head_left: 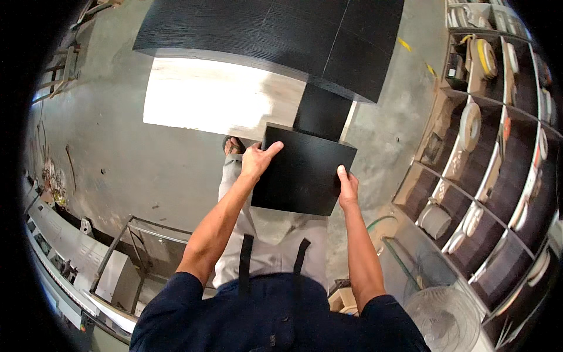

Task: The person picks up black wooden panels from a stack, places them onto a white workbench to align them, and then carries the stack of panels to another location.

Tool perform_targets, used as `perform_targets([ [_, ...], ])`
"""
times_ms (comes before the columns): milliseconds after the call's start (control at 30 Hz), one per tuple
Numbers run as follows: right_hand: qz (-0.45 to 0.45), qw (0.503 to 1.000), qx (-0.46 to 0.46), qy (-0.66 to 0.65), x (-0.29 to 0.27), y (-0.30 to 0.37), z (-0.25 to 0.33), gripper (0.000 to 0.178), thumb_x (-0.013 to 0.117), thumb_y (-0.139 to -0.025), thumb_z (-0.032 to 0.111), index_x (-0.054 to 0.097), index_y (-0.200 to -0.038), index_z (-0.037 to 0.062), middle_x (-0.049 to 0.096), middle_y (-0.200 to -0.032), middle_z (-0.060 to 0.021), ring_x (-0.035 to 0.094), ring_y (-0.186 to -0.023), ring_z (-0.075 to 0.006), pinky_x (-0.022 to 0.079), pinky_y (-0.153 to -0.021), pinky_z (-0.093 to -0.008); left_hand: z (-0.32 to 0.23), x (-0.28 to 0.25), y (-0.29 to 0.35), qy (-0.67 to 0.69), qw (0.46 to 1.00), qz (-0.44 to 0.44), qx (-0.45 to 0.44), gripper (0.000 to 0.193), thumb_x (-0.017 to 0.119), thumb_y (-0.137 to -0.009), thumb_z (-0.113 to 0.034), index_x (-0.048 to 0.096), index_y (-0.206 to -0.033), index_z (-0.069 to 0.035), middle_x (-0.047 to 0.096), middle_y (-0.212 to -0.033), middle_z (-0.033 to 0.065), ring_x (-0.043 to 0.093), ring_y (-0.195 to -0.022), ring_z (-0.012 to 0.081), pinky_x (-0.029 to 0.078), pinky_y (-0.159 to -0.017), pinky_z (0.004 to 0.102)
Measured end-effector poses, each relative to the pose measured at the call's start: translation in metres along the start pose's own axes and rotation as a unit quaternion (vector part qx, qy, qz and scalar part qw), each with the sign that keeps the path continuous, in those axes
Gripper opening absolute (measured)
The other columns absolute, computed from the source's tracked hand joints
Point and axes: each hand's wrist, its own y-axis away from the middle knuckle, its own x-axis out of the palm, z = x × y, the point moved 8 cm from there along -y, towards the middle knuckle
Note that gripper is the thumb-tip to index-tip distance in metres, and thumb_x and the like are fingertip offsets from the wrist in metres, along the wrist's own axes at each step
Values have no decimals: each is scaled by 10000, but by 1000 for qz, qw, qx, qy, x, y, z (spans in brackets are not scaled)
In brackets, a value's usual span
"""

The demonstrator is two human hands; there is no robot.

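Between my two hands is a black rectangular panel stack (305, 173); whether it is one thick panel or several thin ones I cannot tell. My left hand (258, 159) grips its left edge, the thumb lying over the top face. On the opposite edge, my right hand (348, 186) is closed with its thumb on top; the fingers of both hands are mostly hidden underneath. Just beyond the far edge, another black panel (324, 111) rests on a pale board (211, 97). Farther off stands a large block of black panels (293, 35) laid side by side.
On the right stands a compartment shelf (463, 152) with rolls of edge strip. A round fan guard (443, 320) is at the lower right. At the lower left are a grey machine (76, 252) and a metal frame (132, 234). Below lies concrete floor (152, 170).
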Motion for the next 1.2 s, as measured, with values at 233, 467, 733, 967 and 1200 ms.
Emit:
perform_targets([
  [233,-59,998,34,0,-37,-165,-59,627,646,-833,421,507,-1185,-78,524,-1205,-158,494,-1092,-248,385,-943,-365,13,109,-142,44,996,20,73,813,712,-698,-558,560,-1147,103,627,-1061,204,585,-996,253,445,-864,341],
  [467,-56,992,56,104,-48,-298,-89,808,631,-785,551,467,-1223,-108,483,-1266,-225,459,-1159,-306,330,-1002,-388,56,169,-251,59,997,18,-51,1032,716,-696,-569,352,-1247,224,438,-1255,358,431,-1210,395,370,-1003,406],
  [733,-65,996,47,36,-58,-329,-87,693,657,-830,426,471,-1201,-129,496,-1250,-186,463,-1125,-254,321,-1004,-349,51,195,-280,54,995,36,-78,1164,699,-619,-683,326,-1269,208,415,-1249,379,392,-1231,437,347,-1023,470],
  [967,-59,997,4,44,-57,-337,-67,468,657,-852,346,594,-1042,-77,608,-1066,-143,526,-977,-209,376,-909,-332,36,200,-284,92,992,34,-73,999,728,-689,-568,388,-1210,215,532,-1127,307,564,-1022,324,479,-880,361],
  [1200,-98,993,17,65,-57,-340,-65,352,669,-850,280,630,-965,-50,641,-975,-97,534,-881,-176,409,-834,-312,27,198,-290,49,997,-1,-51,957,706,-687,-608,466,-1191,169,540,-1134,305,517,-1094,376,402,-980,384],
])
